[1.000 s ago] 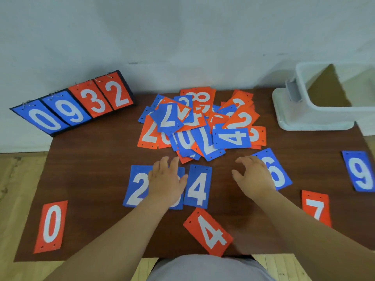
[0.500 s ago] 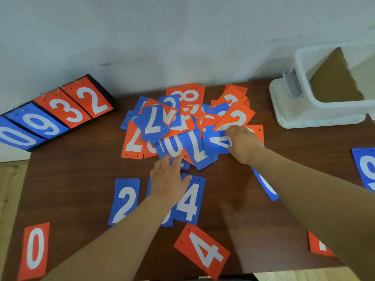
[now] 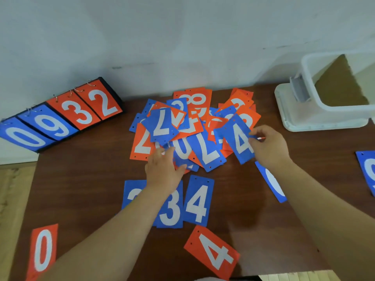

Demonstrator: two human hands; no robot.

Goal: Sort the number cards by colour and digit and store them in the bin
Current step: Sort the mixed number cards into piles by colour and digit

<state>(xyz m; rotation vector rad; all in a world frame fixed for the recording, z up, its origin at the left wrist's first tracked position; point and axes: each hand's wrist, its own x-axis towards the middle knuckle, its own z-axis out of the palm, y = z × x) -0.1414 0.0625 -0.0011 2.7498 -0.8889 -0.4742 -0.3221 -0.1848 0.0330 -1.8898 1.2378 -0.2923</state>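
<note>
Dark brown wood makes up the table, pushed against a plain white wall. At its far left corner leans a flip scoreboard reading 0 9 3 2, and at the far right stands a white bin. A loose pile of cards, blue and orange mixed, covers the middle. Nearer the person a blue 2 card, blue 3 card and flat blue 4 card lie side by side, with an orange 4 card and an orange 0 card at the front edge. Another blue card lies partly under the right forearm, its digit hidden. The right hand is at the pile's right side, thumb and fingers curled to pinch the tilted blue 4 card by its right edge. The left hand lies palm down at the pile's near edge, thumb spread, fingers stretched fairly straight onto the cards and gripping nothing that shows; its fingertips are blurred
</note>
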